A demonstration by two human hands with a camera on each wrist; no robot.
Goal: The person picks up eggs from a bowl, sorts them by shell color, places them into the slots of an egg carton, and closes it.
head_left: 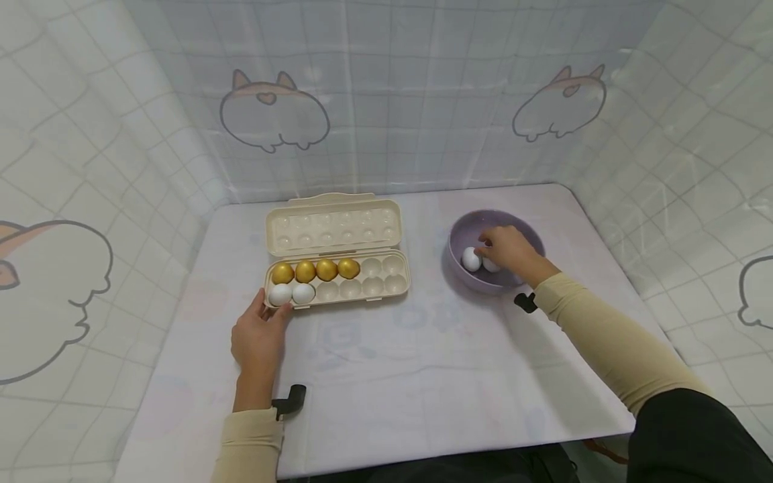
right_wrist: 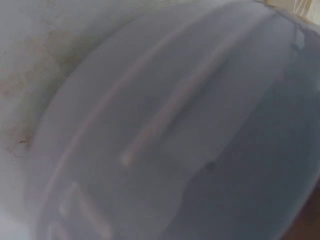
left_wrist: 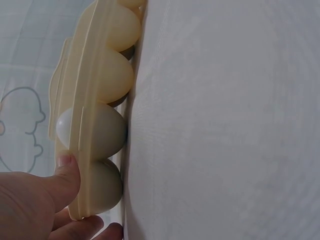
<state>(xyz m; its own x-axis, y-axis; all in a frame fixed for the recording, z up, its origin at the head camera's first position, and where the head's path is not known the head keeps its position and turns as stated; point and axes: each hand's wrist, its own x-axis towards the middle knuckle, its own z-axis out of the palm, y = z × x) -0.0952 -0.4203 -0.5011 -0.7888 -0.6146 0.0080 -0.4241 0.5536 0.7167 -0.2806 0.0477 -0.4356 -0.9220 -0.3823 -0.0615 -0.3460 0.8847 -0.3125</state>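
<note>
A cream egg carton (head_left: 338, 305) lies on the table with its lid folded back. Four gold eggs, among them one gold egg (head_left: 327, 270), fill part of the back row. Two white eggs, including one white egg (head_left: 303, 293), sit at the front row's left. My left hand (head_left: 258, 339) grips the carton's left end, thumb on the front rim and fingers round the corner. My right hand (head_left: 510, 251) reaches into a purple bowl (head_left: 483, 284), over two white eggs (head_left: 472, 259). Its thumb and index finger stand apart, with no egg seen between them; the other fingers are hidden.
The white table (head_left: 423, 382) has curtains with a grid pattern (head_left: 410, 134) behind it and at both sides. The carton's raised lid (head_left: 334, 225) lies toward the back. The right wrist view shows mostly the blurred bowl wall (right_wrist: 125, 115).
</note>
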